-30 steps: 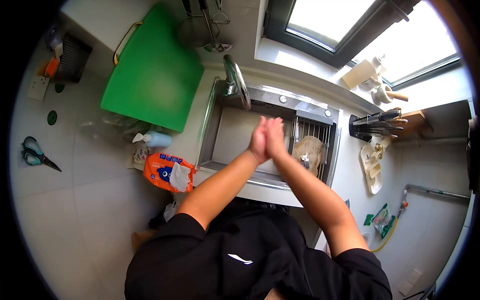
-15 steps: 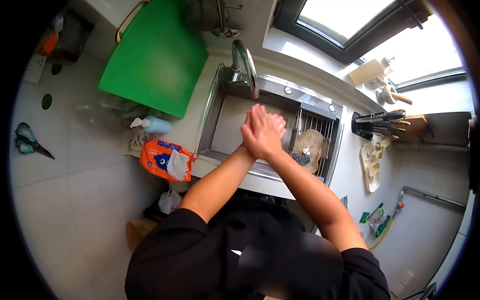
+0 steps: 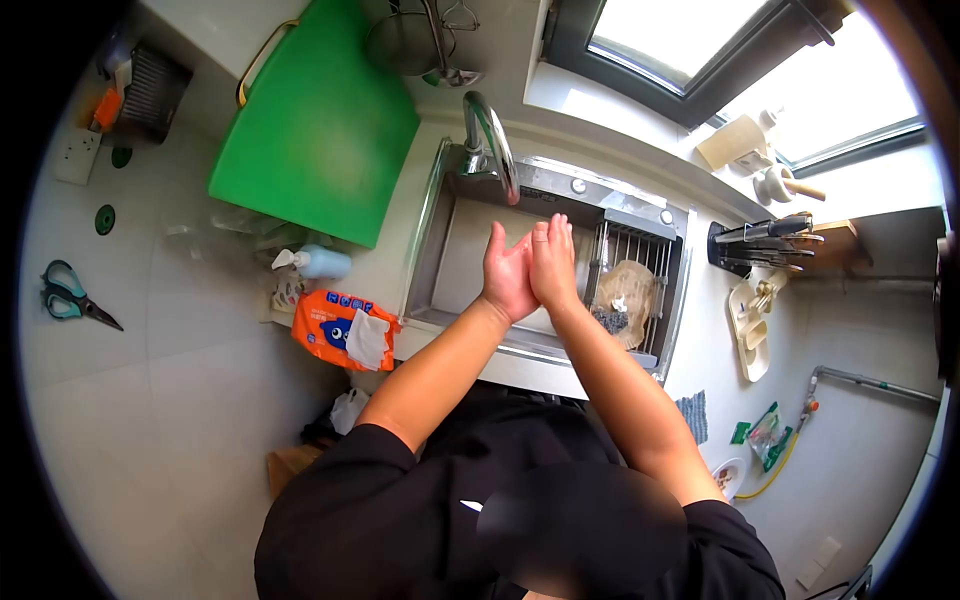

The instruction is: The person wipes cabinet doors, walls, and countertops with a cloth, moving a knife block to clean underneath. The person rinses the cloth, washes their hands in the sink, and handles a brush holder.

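My left hand (image 3: pixel 509 277) is over the sink (image 3: pixel 470 250), palm turned inward and thumb stretched out. Its other fingers are partly hidden behind my right hand (image 3: pixel 554 268), whose fingers lie straight and together. The two hands touch along the palms, and I see no object in either one. Above them curves the chrome faucet (image 3: pixel 494 140); I cannot make out any water running from it. To the right, a rack (image 3: pixel 655 245) in the sink bears a translucent brown tray (image 3: pixel 632 285) and a grey scrubber (image 3: pixel 610 320).
Left of the sink stand a pump bottle (image 3: pixel 322 262), an orange wipes pack (image 3: pixel 345 335) and a large green board (image 3: pixel 315 130). Scissors (image 3: pixel 75 297) hang on the left wall. A knife block (image 3: pixel 728 250) and a cream utensil holder (image 3: pixel 748 330) are at the right.
My hands have gone from overlapping, right over left, to side by side with the left palm and thumb showing. The view has shifted slightly.
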Demonstrator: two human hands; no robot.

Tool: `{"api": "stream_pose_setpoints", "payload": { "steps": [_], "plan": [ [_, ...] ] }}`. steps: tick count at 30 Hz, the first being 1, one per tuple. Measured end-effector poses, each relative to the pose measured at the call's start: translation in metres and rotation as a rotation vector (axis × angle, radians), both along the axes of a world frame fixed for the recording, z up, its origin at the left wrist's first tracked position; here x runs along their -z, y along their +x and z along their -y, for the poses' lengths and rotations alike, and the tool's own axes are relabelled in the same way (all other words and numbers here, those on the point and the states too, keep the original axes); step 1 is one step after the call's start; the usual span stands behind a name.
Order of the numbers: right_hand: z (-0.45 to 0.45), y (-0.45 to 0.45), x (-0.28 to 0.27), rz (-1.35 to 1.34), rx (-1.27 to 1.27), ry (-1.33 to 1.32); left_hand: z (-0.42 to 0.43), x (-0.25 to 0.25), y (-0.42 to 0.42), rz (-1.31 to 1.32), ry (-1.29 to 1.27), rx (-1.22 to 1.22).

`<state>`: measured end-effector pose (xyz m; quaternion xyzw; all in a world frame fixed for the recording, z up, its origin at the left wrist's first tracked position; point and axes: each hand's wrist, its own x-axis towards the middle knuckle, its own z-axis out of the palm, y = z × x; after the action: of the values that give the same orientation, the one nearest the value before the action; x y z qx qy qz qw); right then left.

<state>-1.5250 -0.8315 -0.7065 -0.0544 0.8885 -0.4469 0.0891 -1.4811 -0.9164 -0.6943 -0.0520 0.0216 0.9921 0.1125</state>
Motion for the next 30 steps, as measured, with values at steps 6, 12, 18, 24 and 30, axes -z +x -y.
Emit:
{"api": "stream_pose_setpoints", "payload": {
  "steps": [6,12,18,24,30],
  "plan": [
    [0.002,0.015,-0.013,0.693,0.268,-0.965,-0.018,0.052,-0.028,0.060,-0.848,-0.172],
    [-0.006,-0.010,0.069,0.668,0.194,-1.011,-0.030,0.043,-0.020,0.150,-0.917,-0.036],
    [-0.033,-0.014,0.088,-0.270,-0.311,0.286,-0.052,0.019,-0.017,0.824,-0.733,-0.259],
    [-0.024,0.000,0.079,0.203,0.029,-0.242,-0.044,0.059,-0.022,0.635,-0.793,-0.274],
    [0.003,0.023,0.031,0.967,0.366,-1.069,-0.004,0.065,-0.025,0.380,-1.388,-0.076]
  ]
}}
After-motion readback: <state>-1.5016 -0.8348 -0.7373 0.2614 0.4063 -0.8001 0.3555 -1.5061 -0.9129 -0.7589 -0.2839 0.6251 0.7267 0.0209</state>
